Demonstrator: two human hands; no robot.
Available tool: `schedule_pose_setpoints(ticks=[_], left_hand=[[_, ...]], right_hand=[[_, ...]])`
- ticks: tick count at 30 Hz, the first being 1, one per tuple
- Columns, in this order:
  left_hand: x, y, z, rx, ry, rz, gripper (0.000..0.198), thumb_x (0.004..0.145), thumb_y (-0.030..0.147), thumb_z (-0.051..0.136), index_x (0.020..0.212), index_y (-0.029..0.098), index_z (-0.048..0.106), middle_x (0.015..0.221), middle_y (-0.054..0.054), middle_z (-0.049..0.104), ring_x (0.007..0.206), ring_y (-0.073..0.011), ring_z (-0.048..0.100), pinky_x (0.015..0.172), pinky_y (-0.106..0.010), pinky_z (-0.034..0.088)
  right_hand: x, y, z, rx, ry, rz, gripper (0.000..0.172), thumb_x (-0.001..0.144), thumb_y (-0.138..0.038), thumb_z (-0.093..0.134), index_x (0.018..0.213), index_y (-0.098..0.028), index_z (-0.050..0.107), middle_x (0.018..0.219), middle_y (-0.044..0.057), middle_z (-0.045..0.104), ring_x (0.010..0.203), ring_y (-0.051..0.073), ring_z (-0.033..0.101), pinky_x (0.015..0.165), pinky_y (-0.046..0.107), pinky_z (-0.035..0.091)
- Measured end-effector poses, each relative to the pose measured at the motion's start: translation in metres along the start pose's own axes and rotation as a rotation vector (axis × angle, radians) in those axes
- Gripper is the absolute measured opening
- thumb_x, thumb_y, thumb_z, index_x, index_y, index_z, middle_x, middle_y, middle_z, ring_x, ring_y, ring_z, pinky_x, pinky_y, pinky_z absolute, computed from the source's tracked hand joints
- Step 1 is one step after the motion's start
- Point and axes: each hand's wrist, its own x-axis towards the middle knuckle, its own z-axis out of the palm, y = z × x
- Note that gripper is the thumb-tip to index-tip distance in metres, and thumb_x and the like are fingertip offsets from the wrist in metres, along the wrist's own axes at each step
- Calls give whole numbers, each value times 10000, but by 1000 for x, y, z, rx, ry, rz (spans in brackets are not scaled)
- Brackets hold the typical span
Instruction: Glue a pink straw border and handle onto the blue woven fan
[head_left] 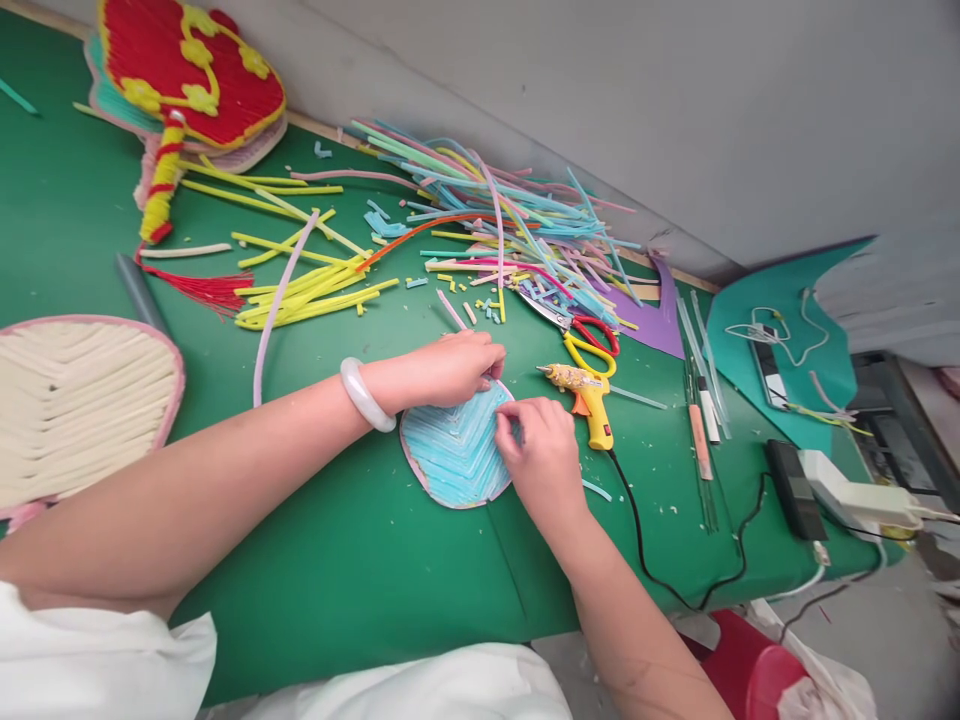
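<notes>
Blue fan piece [454, 450] between both hands [499, 415]

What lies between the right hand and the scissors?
In the head view, the yellow glue gun lies there, just beyond the right hand.

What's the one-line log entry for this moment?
left hand: touching blue fan piece | right hand: on its edge | glue gun: lying beside

A small fan-shaped piece [454, 455] lies flat on the green bench [337, 560], just below the middle of the frame. Pale blue fuzzy strips cover its face in a chevron pattern, and a thin pink rim edges it.
</notes>
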Motion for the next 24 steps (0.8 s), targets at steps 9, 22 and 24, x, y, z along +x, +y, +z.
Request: schedule_pose_setpoints(ticks=[9, 22, 24], left_hand=[[0, -2, 2, -15, 3, 4, 93, 885, 194, 581, 973, 177, 604, 994, -66, 605, 955, -210, 575, 824, -301, 431], [0, -1, 1, -12, 4, 11, 112, 883, 173, 581, 992, 172, 607, 1011, -69, 607, 961, -207, 580, 828, -297, 433], [0, -2, 1, -18, 3, 15, 102, 885, 181, 578, 984, 176, 605, 1003, -65, 608, 951, -204, 580, 820, -295, 433]], right_hand=[[-5, 5, -13, 69, -35, -76, 127, 968, -229, 564, 960, -213, 690, 844, 36, 689, 801, 186, 589, 801, 370, 412], [4, 2, -3, -41, 6, -70, 102, 931, -158, 553, 889, -179, 644, 819, 62, 650, 789, 208, 532, 736, 347, 389], [1, -2, -8, 34, 15, -64, 115, 945, -166, 548, 965, -176, 661, 870, 69, 669, 817, 203, 550, 744, 342, 405]])
